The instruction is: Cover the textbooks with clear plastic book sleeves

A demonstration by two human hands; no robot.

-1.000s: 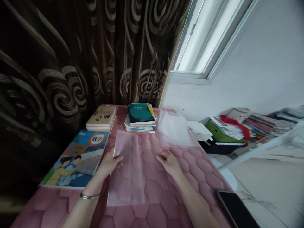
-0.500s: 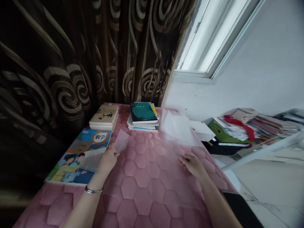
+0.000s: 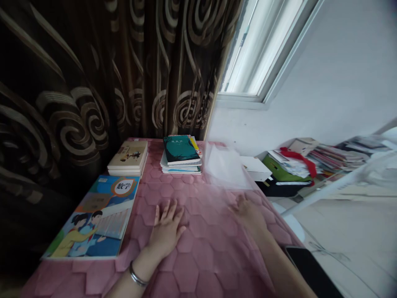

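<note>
My left hand [image 3: 166, 231] lies flat with its fingers spread on the pink hexagon-patterned table cover. A bracelet is on that wrist. To its left is a blue textbook [image 3: 102, 221] with children drawn on its cover. My right hand [image 3: 248, 213] is blurred; its fingers look stretched out and apart, low over the right side of the cover. A thin clear plastic sheet [image 3: 217, 203] seems to lie under and between the hands, its edges hard to make out. Beyond my right hand is a pile of whitish translucent plastic covers [image 3: 226, 167].
A stack of tan books [image 3: 128, 159] and a pile topped by a teal book [image 3: 181, 149] stand at the back. A white box [image 3: 256, 167] is beside the table's right edge. A black phone-like slab [image 3: 310, 269] lies at lower right. Papers with a red strip [image 3: 300, 159] are farther right.
My left hand has moved right, from beside the textbook, and opened; the small translucent piece it held is no longer seen there. My right hand's fingers have spread from a pinch. The view shifted slightly.
</note>
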